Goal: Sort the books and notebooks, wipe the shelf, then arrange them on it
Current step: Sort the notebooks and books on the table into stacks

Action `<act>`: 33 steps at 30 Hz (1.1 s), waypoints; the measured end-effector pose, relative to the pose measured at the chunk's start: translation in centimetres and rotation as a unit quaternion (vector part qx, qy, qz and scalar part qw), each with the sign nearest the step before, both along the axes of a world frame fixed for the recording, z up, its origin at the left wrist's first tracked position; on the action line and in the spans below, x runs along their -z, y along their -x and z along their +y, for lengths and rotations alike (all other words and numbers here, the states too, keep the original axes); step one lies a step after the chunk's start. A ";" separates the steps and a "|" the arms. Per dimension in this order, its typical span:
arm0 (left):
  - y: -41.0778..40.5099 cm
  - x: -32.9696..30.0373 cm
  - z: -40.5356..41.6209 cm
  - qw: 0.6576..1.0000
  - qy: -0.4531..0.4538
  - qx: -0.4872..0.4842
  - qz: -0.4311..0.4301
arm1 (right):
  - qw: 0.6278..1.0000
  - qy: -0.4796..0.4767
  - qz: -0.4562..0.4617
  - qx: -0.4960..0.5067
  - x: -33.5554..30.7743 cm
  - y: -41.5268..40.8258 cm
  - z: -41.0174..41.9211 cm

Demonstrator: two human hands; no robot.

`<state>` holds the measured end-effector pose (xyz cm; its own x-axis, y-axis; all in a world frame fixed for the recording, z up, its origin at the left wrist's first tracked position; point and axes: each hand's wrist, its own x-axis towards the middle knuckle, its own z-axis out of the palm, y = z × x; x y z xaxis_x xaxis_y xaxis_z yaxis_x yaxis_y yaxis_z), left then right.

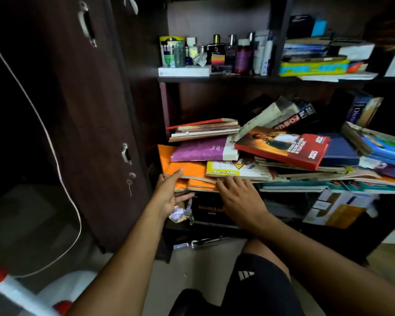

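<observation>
A messy pile of books and notebooks fills the middle shelf point(169, 103) of a dark wooden unit. Orange notebooks point(187, 169) lie at the pile's front left, under a purple notebook point(198, 149) and a yellow cartoon notebook point(233, 169). A red 2025 diary point(283, 147) rests on top to the right. My left hand point(169, 192) is at the orange notebooks' left edge, thumb on top and fingers below, gripping them. My right hand point(240, 197) lies palm down with its fingertips on the front edge of the pile.
Bottles and jars point(214, 53) and stacked books point(315, 58) stand on the upper shelf. A black box point(208, 208), crumpled paper point(180, 214) and cartons point(338, 208) sit below. A wardrobe door point(89, 110) with a hanging white cable point(55, 151) is at left. A spray bottle point(14, 290) lies bottom left.
</observation>
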<state>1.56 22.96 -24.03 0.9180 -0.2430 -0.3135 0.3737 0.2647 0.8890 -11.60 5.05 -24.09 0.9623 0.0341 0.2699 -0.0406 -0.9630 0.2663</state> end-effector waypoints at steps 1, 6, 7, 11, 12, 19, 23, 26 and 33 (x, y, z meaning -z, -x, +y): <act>0.0 -0.3 -0.4 1.000 -0.001 -0.011 0.005 | 1.000 0.009 -0.007 -0.004 0.0 -0.4 0.0; 1.0 -0.8 -1.5 0.999 -0.003 -0.034 0.012 | 0.998 -0.002 -0.065 -0.024 -1.0 -2.0 -0.3; 1.2 -0.9 -1.8 0.999 0.001 -0.043 0.011 | 0.998 -0.011 -0.061 -0.027 -1.0 -2.2 -0.2; 2.3 -0.6 -2.8 0.997 0.015 -0.076 0.001 | 0.995 -0.026 -0.075 -0.051 -1.0 -1.6 -0.8; 2.7 -0.4 -2.5 0.997 0.013 -0.076 -0.004 | 0.993 -0.026 -0.096 -0.071 -1.0 -1.3 -1.0; 6.9 -0.6 4.0 0.998 0.022 0.037 0.042 | 0.961 -0.038 -0.124 -0.245 -0.9 3.2 0.0; 9.4 -0.4 6.8 0.998 0.026 0.030 0.051 | 0.952 -0.062 -0.053 -0.294 -0.9 4.9 1.5; 10.9 -0.4 6.5 0.996 0.038 0.032 0.079 | 0.953 -0.068 -0.007 -0.294 -1.0 4.8 1.9; 12.1 -0.6 -1.0 0.994 0.053 0.028 0.095 | 0.952 -0.134 0.056 -0.270 -4.0 0.5 1.6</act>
